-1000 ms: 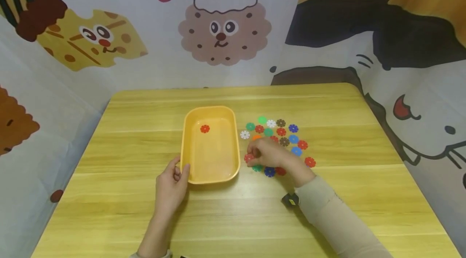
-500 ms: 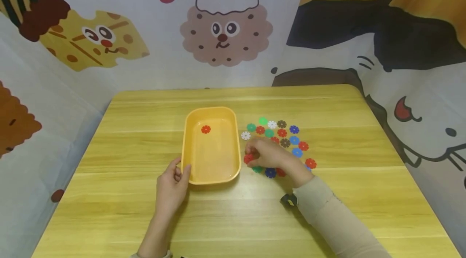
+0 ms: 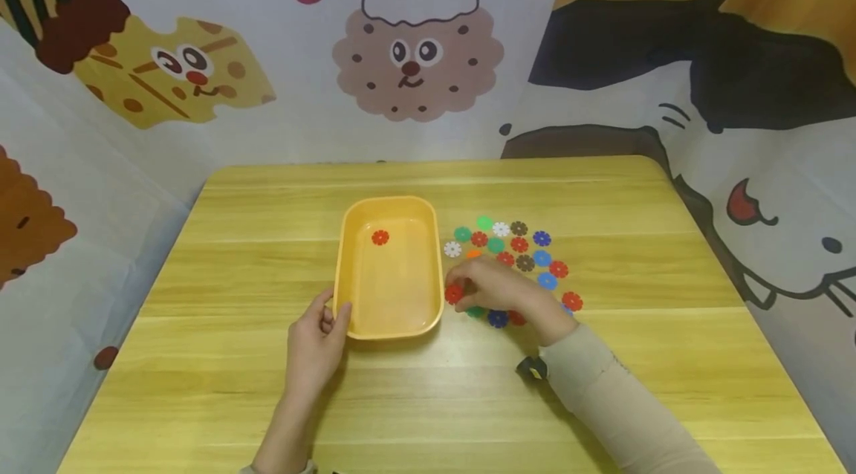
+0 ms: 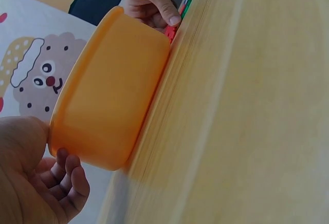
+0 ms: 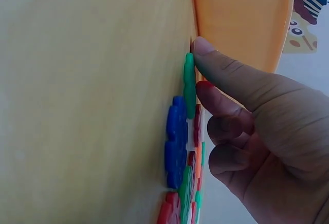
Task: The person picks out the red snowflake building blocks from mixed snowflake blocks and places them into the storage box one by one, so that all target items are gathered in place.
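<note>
My left hand (image 3: 316,338) holds the near left corner of a yellow plastic tray (image 3: 391,310), thumb over the rim and fingers outside against the wall. Inside the tray, toward its far end, lies one red snowflake disc (image 3: 380,238). Just beyond the tray's right wall, my right hand (image 3: 498,284) pinches another red snowflake disc (image 3: 454,293) between thumb and fingers, low over the table. That disc also shows in the left wrist view as a red edge (image 4: 170,33) under the right thumb. In the right wrist view, a green disc (image 5: 189,85) stands out close by the thumb.
Several snowflake discs in red, green, white, brown and blue lie spread right of the tray, among them a blue disc (image 3: 542,238) and a white disc (image 3: 452,250). The wooden table (image 3: 221,355) ends at a cartoon-printed cloth (image 3: 281,140) behind.
My right hand has drawn the pinched red disc slightly left, closer to the tray's wall. The left hand and the tray stay in place.
</note>
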### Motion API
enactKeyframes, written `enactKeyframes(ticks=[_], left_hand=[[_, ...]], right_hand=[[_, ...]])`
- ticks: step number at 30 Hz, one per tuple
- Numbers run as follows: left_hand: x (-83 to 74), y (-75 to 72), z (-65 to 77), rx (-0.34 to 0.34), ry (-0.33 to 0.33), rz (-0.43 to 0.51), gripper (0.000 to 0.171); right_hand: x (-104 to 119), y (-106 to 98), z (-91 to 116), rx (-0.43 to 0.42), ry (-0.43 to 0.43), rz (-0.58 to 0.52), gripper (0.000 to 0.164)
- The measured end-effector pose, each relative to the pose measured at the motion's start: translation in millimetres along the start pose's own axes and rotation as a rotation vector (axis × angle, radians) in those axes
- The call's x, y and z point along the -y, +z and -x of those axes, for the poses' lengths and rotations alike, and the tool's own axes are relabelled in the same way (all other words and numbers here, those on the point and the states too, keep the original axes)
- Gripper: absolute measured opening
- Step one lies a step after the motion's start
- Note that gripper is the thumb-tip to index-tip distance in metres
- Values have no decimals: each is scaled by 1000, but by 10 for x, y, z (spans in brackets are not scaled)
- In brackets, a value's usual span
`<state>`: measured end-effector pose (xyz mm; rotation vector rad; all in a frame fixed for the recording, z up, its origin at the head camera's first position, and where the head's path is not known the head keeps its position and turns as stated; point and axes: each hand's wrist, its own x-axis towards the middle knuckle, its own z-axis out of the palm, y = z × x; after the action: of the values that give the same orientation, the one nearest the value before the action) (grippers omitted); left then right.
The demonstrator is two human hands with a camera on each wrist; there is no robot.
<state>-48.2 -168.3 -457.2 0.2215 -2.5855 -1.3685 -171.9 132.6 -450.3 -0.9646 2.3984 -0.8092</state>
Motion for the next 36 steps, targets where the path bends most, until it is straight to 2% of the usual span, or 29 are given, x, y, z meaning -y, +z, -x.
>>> enactKeyframes(ticks=[7, 13, 15, 20, 23, 28, 36], left_hand=[[16, 7, -8, -10, -9, 2, 42], [29, 3, -11, -7, -11, 2, 43], [31, -1, -12, -7, -20, 15, 42], [38, 1, -22, -10, -38, 37, 43], [37, 2, -28, -12, -34, 39, 42], [38, 5, -40, -21, -18, 51, 40], [67, 29, -70, -36, -1, 55, 37]], right_hand=[[-14, 14, -17, -24, -12, -28, 31], [-73, -19, -21, -75, 34, -136, 26], [-86, -70, -20, -124, 33, -135, 24], [-79, -227, -34, -306, 5, -68, 28], [-43, -294, -60, -362, 11, -76, 33], [22, -335, -139, -376, -5, -88, 32], [136, -287, -327, -395, -66, -86, 37]])
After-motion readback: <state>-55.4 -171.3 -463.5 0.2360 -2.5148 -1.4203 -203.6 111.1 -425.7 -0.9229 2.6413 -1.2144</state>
